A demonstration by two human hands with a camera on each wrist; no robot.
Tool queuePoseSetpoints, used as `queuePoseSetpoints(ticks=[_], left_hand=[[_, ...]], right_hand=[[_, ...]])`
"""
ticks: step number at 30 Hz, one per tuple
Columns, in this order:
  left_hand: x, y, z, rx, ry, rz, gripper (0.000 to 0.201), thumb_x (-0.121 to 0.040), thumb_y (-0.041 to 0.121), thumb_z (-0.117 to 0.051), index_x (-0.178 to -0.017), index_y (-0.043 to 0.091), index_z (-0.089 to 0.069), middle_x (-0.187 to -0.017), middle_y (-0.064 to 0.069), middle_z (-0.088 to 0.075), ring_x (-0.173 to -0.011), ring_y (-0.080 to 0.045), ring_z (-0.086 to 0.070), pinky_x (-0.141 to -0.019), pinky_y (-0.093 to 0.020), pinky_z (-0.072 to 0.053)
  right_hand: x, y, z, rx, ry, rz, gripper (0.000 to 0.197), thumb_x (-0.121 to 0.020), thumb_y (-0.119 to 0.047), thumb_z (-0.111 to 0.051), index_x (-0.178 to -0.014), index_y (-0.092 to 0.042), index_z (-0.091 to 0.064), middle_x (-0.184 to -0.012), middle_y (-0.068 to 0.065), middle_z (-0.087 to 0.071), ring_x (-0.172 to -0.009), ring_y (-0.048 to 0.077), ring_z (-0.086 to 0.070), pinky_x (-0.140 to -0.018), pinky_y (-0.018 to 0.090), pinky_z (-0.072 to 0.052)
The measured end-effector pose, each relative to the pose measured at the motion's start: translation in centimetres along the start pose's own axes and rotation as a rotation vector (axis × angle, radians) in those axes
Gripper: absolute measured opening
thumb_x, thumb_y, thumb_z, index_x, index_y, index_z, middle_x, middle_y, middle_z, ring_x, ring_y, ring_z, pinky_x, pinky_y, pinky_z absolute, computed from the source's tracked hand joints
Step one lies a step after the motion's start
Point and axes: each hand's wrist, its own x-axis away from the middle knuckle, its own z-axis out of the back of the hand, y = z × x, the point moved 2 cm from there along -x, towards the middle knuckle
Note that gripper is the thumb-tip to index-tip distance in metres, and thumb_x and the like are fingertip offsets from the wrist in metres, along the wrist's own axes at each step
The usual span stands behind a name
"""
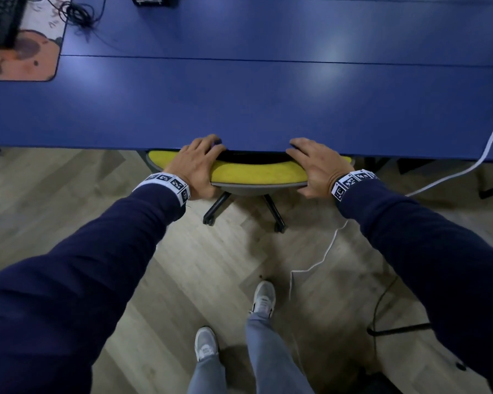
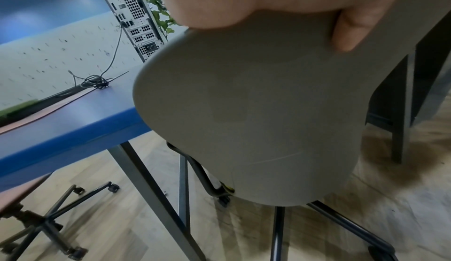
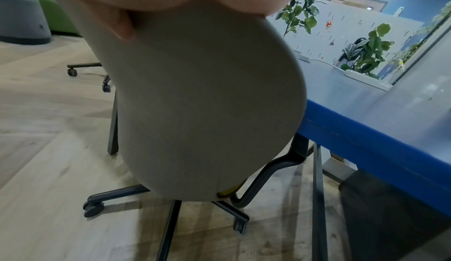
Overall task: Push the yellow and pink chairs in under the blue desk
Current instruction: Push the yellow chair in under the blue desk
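Observation:
The yellow chair [image 1: 256, 172] stands tucked against the front edge of the blue desk [image 1: 268, 103], its seat hidden under the top. My left hand [image 1: 199, 163] grips the left end of the backrest's top, fingers curled over the front and thumb behind. My right hand [image 1: 313, 166] grips the right end the same way. The wrist views show the chair's grey back shell [image 2: 244, 111] [image 3: 207, 101] under each palm. A pinkish seat on a wheeled base [image 2: 14, 194] sits low under the desk to the left.
A patterned desk mat [image 1: 26, 52] and tangled black cables [image 1: 77, 15] lie at the desk's far left. A white cable [image 1: 481, 160] drops off the right edge onto the wooden floor. A computer tower [image 2: 131, 14] stands on the desk. My feet [image 1: 264, 297] stand behind the chair.

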Motion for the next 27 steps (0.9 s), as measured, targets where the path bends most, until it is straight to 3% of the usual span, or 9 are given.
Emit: queuePoseSetpoints(ticks=[3, 6, 9, 11, 14, 17, 20, 24, 27], left_hand=[[-0.4, -0.2, -0.3, -0.021, -0.127, 0.076, 0.106, -0.062, 0.052, -0.060, -0.154, 0.021, -0.019, -0.163, -0.005, -0.016, -0.148, -0.028, -0.023, -0.116, -0.048, -0.029], [-0.8, -0.2, -0.5, -0.062, -0.314, 0.142, 0.115, -0.067, 0.044, -0.067, -0.157, 0.023, 0.001, -0.166, 0.000, 0.007, -0.154, -0.021, -0.001, -0.122, -0.050, -0.015], [-0.7, 0.9, 0.2, -0.031, -0.344, 0.189, 0.111, -0.074, 0.040, -0.068, -0.157, 0.022, 0.004, -0.166, 0.000, 0.011, -0.154, -0.021, 0.000, -0.123, -0.050, -0.011], [0.1, 2.0, 0.7, -0.018, -0.352, 0.196, 0.106, -0.077, 0.049, -0.065, -0.158, 0.019, -0.003, -0.166, -0.006, 0.004, -0.154, -0.025, -0.007, -0.123, -0.049, -0.008], [2.9, 3.3, 0.8, 0.003, -0.310, 0.175, 0.103, -0.078, 0.056, -0.062, -0.157, 0.025, -0.006, -0.166, -0.004, -0.008, -0.153, -0.024, -0.013, -0.122, -0.049, -0.002], [6.9, 3.6, 0.7, 0.069, -0.241, 0.146, 0.110, -0.075, 0.052, -0.068, -0.157, 0.028, 0.001, -0.167, -0.001, 0.000, -0.154, -0.024, -0.002, -0.121, -0.051, 0.001], [10.3, 2.5, 1.8, 0.185, -0.259, 0.168, 0.107, -0.079, 0.043, -0.070, -0.157, 0.028, 0.001, -0.167, 0.003, 0.007, -0.154, -0.021, 0.005, -0.121, -0.053, -0.003], [15.1, 0.4, 3.6, 0.304, -0.293, 0.265, 0.095, -0.086, 0.039, -0.066, -0.158, 0.023, -0.005, -0.167, 0.000, 0.002, -0.153, -0.025, -0.010, -0.123, -0.046, -0.015], [19.7, -3.8, 3.5, 0.303, -0.246, 0.325, 0.096, -0.086, 0.042, -0.065, -0.158, 0.018, -0.007, -0.167, -0.004, -0.004, -0.153, -0.024, -0.012, -0.123, -0.044, -0.014]], right_hand=[[-0.3, 0.2, -0.4, 0.034, 0.001, -0.006, 0.100, -0.065, -0.042, -0.081, -0.147, -0.001, -0.042, -0.158, 0.021, -0.031, -0.144, 0.038, -0.036, -0.115, 0.048, -0.034], [-0.4, 0.2, -0.8, 0.081, -0.066, -0.036, 0.107, -0.073, -0.045, -0.074, -0.158, -0.007, -0.022, -0.166, 0.016, -0.011, -0.154, 0.031, -0.015, -0.124, 0.046, -0.019], [0.0, -0.3, -0.5, 0.047, -0.126, -0.097, 0.109, -0.078, -0.043, -0.071, -0.160, -0.012, -0.007, -0.169, 0.010, 0.001, -0.156, 0.026, -0.005, -0.124, 0.047, -0.016], [0.4, -1.5, 0.0, 0.044, -0.167, -0.166, 0.107, -0.082, -0.047, -0.070, -0.161, -0.014, -0.005, -0.169, 0.009, 0.004, -0.156, 0.026, -0.005, -0.123, 0.049, -0.018], [1.0, -4.5, 0.1, 0.072, -0.174, -0.242, 0.095, -0.084, -0.052, -0.066, -0.157, -0.014, -0.020, -0.167, 0.016, -0.012, -0.152, 0.031, -0.021, -0.119, 0.054, -0.024], [2.0, -7.6, -0.1, 0.114, -0.133, -0.274, 0.091, -0.082, -0.054, -0.064, -0.153, -0.013, -0.026, -0.154, 0.016, -0.039, -0.141, 0.033, -0.038, -0.115, 0.059, -0.025], [2.2, -10.0, 0.7, 0.111, -0.160, -0.314, 0.092, -0.083, -0.051, -0.066, -0.153, -0.010, -0.024, -0.150, 0.018, -0.041, -0.139, 0.037, -0.038, -0.112, 0.060, -0.028], [1.1, -13.4, 2.4, 0.069, -0.161, -0.323, 0.078, -0.087, -0.049, -0.063, -0.147, -0.011, -0.034, -0.142, 0.016, -0.050, -0.130, 0.035, -0.049, -0.104, 0.052, -0.043], [-0.3, -18.3, 3.7, 0.063, -0.144, -0.303, 0.071, -0.087, -0.047, -0.064, -0.143, -0.011, -0.040, -0.138, 0.015, -0.053, -0.126, 0.034, -0.052, -0.100, 0.049, -0.047]])
